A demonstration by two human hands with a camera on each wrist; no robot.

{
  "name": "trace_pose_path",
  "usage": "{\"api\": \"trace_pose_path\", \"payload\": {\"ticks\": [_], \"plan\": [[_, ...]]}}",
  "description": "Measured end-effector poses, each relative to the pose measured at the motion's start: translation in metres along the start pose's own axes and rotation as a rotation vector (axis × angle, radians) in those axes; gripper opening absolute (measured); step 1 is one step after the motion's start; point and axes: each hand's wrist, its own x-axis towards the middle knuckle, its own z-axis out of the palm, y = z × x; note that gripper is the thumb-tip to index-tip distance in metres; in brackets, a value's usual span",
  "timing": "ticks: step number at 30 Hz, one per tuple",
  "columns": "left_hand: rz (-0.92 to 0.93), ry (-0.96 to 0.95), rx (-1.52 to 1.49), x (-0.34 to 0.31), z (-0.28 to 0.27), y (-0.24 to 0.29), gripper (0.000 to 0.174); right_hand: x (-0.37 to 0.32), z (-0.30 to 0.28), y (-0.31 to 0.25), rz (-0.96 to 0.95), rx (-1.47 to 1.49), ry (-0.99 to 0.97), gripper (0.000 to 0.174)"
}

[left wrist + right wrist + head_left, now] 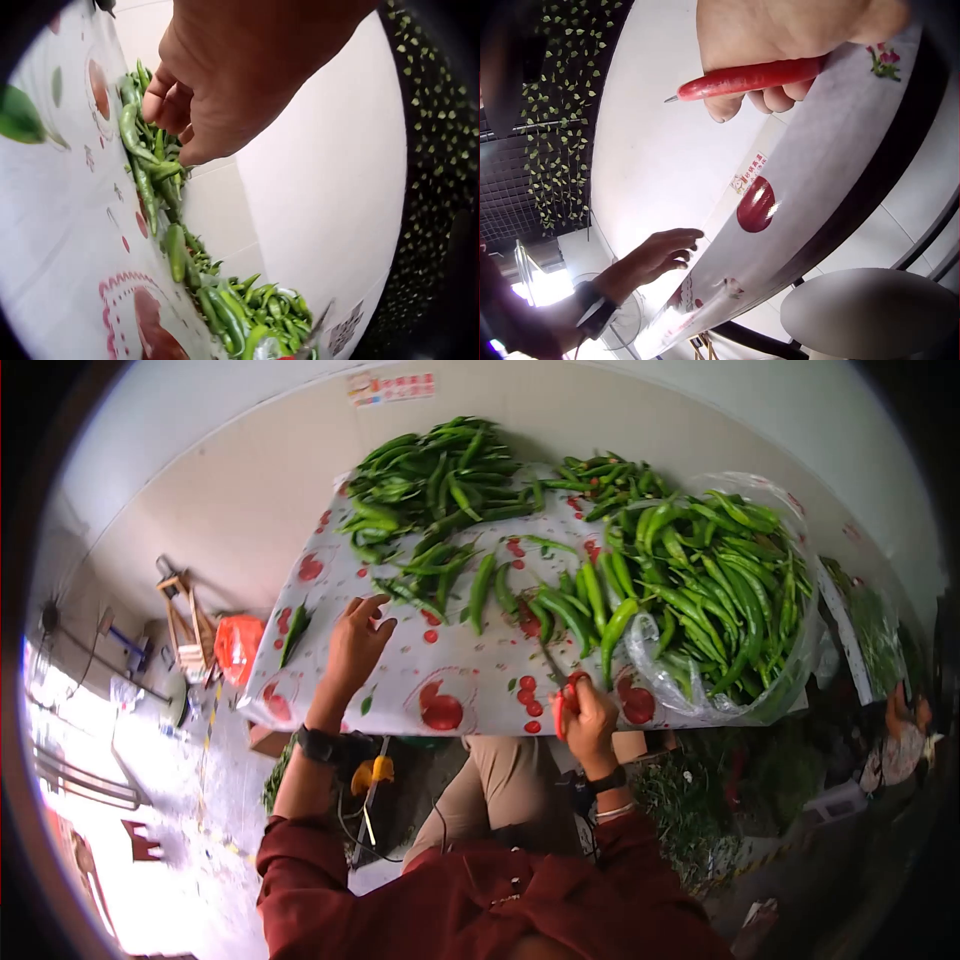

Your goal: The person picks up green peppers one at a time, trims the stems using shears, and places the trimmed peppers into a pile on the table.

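My left hand hovers over the left part of the table, fingers loosely bent and nothing between them. In the left wrist view, the same hand overlaps some green chili peppers. At the table's front edge, my right hand grips red-handled scissors, their blades pointing away from me. The right wrist view shows the red handle under the palm. Several loose peppers lie between the hands and the back pile.
A large pepper pile covers the back left of the patterned tablecloth. At right stands a clear plastic bag full of peppers, a smaller pile behind it. One pepper lies at the left edge. An orange-red bag is beyond the table.
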Motion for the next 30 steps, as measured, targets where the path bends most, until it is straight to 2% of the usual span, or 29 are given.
{"api": "trace_pose_path", "payload": {"ticks": [2,3,6,10,12,15,17,19,21,22,24,25,26,28,30], "plan": [[0.074,-0.100,0.255,0.029,0.018,-0.010,0.030,0.002,-0.005,-0.005,0.003,0.071,-0.019,0.025],[0.126,-0.131,0.332,0.039,0.031,-0.035,0.032,0.000,-0.006,-0.003,-0.008,0.031,-0.031,0.024],[0.158,-0.129,0.344,0.059,0.043,-0.052,0.026,0.001,-0.009,-0.002,-0.002,0.096,-0.062,0.027],[0.180,-0.114,0.293,0.068,0.028,-0.037,0.019,0.001,-0.009,0.001,-0.008,0.143,-0.049,0.022],[0.123,-0.083,0.163,0.073,0.012,-0.014,0.012,0.003,-0.013,-0.003,-0.001,0.181,-0.061,0.018],[-0.142,-0.220,-0.247,0.097,-0.009,0.028,0.009,0.003,-0.012,-0.003,0.007,0.191,-0.061,0.015],[-0.186,-0.281,-0.253,0.127,-0.007,0.054,0.017,0.003,-0.014,-0.001,-0.015,0.187,-0.073,0.013],[-0.069,-0.238,-0.281,0.168,0.014,0.074,0.028,0.000,-0.012,0.002,-0.015,0.168,-0.080,0.013],[0.160,-0.195,-0.457,0.206,0.038,0.095,0.037,-0.003,-0.009,0.003,-0.013,0.150,-0.095,0.013],[0.143,-0.190,-0.546,0.214,0.049,0.112,0.041,-0.004,-0.007,0.004,-0.011,0.133,-0.094,0.017],[0.114,-0.180,-0.647,0.208,0.065,0.128,0.045,-0.006,-0.009,0.006,-0.007,0.108,-0.108,0.020],[0.134,-0.291,-0.614,0.200,0.070,0.129,0.046,-0.006,-0.009,0.006,-0.007,0.113,-0.101,0.020],[0.151,-0.401,-0.578,0.191,0.073,0.125,0.047,-0.007,-0.009,0.006,-0.007,0.122,-0.096,0.020],[0.217,-0.411,-0.330,0.163,0.079,0.098,0.043,-0.004,-0.012,0.003,0.009,0.149,-0.114,0.020],[0.123,-0.425,-0.266,0.124,0.068,0.079,0.039,-0.003,-0.012,0.003,0.028,0.179,-0.123,0.020]]}}
